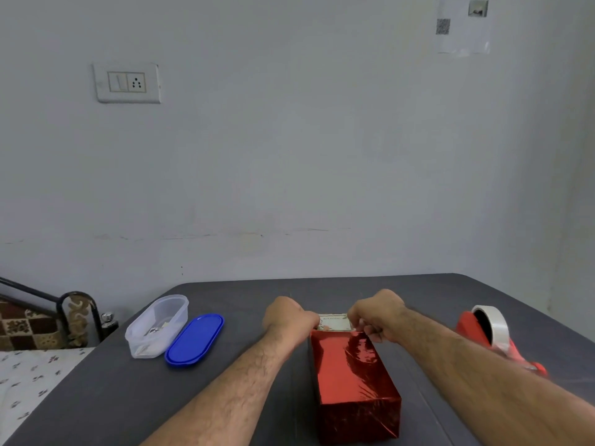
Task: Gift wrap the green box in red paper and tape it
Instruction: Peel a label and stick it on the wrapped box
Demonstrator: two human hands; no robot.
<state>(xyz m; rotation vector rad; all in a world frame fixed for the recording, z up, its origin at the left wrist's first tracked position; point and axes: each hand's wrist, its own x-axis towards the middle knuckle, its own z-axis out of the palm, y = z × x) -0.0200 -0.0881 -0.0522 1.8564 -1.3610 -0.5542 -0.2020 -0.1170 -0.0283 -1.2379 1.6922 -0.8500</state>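
A long rectangular box wrapped in shiny, crinkled red foil paper (354, 381) lies on the dark grey matte counter (257, 397), its long axis running away from the person. At its far end both hands pinch a small cream printed card (335, 322): the left hand (288, 317) and right hand (378, 315) each have fingers curled on it. A translucent plastic oval tub (156, 326), its glossy blue lid (194, 339) and a red tape dispenser with a white roll (492, 333) sit alongside.

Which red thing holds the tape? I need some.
The dispenser at the table's right edge, carrying the white tape roll; the other red thing is the wrapped box.
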